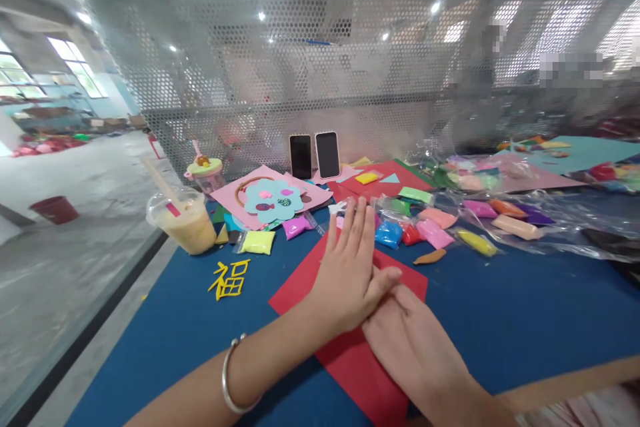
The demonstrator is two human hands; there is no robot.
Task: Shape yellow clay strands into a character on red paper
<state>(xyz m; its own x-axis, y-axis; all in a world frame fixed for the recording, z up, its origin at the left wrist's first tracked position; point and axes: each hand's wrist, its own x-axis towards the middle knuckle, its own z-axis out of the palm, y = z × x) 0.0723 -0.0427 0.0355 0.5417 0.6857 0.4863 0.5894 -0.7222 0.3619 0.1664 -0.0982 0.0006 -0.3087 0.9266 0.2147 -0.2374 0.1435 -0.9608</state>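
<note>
My left hand point(345, 274), with a silver bangle on its wrist, lies palm down across my right hand point(413, 340). The left fingers are stretched out and point away from me. My right hand has its palm turned up; its fingers are hidden beneath the left one. Whether anything sits between the palms cannot be seen. Both are over a sheet of red paper point(365, 374) on the blue table point(510, 320). A yellow clay character point(231, 279) lies on the table to the left.
Left stands a drink cup point(187, 224). Behind the hands are clay packets, including a blue one point(389, 234), pink paper with a light-blue cutout point(274, 200), and two phones, one white-framed point(327, 155), before a perforated metal screen point(260, 90).
</note>
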